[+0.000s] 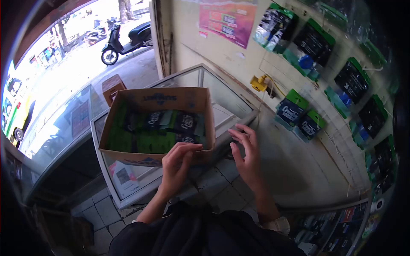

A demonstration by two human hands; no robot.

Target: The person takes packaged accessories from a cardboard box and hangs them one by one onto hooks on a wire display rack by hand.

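Observation:
An open cardboard box [112, 128] stands on the glass display case [200, 73]. Green-and-black packets [160, 121] with white lettering lie inside it in rows. My left hand [176, 167] is at the box's near rim, fingers stretched out toward the packets and thumb apart; whether it touches the rim I cannot tell. Just right of the box, my right hand [247, 158] hovers above the case's edge with its fingers apart and slightly bent. Nothing shows in either hand.
Green-topped packets [314, 40] hang from hooks on the right wall, near a yellow fixture [259, 82]. A pink poster [227, 20] is above. Behind the box sits a smaller brown carton [113, 86]. Outside, a scooter [128, 39] is parked. Tiled floor [100, 215] lies below.

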